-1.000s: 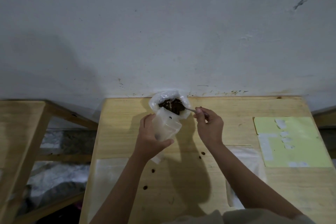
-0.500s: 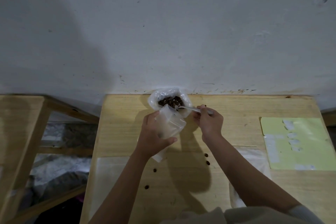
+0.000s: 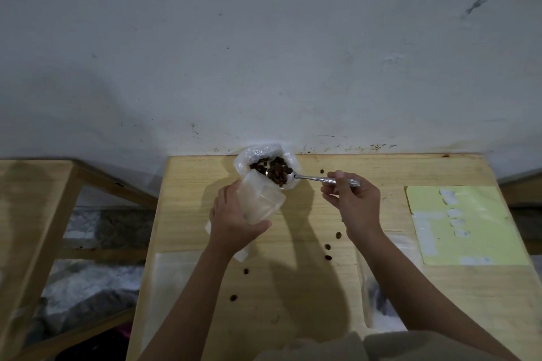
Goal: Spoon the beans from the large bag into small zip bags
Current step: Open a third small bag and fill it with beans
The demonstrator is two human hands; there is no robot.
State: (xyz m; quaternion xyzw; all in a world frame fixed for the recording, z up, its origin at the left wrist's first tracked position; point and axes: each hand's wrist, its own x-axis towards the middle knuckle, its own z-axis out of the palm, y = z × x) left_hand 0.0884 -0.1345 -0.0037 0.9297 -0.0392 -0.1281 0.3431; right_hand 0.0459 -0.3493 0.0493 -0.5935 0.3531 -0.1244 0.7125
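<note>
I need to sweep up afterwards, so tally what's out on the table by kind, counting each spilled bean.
Loose beans on the table: 7, e.g. and
Large bag of beans: 1
Small zip bag in the left hand: 1
Spoon in the right hand: 1
Yellow sheet: 1
Total: 11

Glossy metal spoon [image 3: 318, 178]; crinkled clear plastic large bag [image 3: 265, 155]; frosted plastic zip bag [image 3: 259, 202]; matt pale wood surface [image 3: 381, 173]; matt yellow paper [image 3: 469, 226].
</note>
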